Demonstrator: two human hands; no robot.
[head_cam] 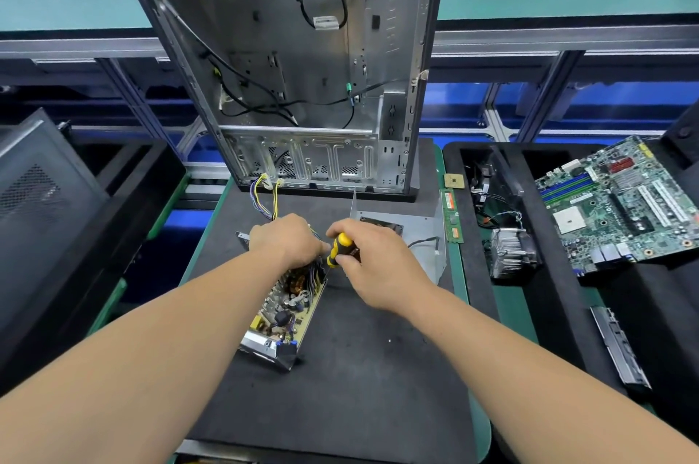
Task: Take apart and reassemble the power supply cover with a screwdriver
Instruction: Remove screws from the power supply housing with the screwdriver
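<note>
Tabletop: our right hand grips the yellow-black screwdriver at the opened power supply. Our left hand steadies its far end, fingers curled. Its cover lies just beyond.

Bright, even overhead light, soft shadows – sharp centre, wide-angle bending at the edges.

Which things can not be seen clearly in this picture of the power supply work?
1. Screwdriver tip, head view: hidden behind the right hand and the open power supply, so the screw is not visible.
2. Far end of the power supply: covered by the left hand.
3. Removed cover: partly behind the right hand.
4. Motherboard: right edge cut off by the frame; print too small to read.
</note>
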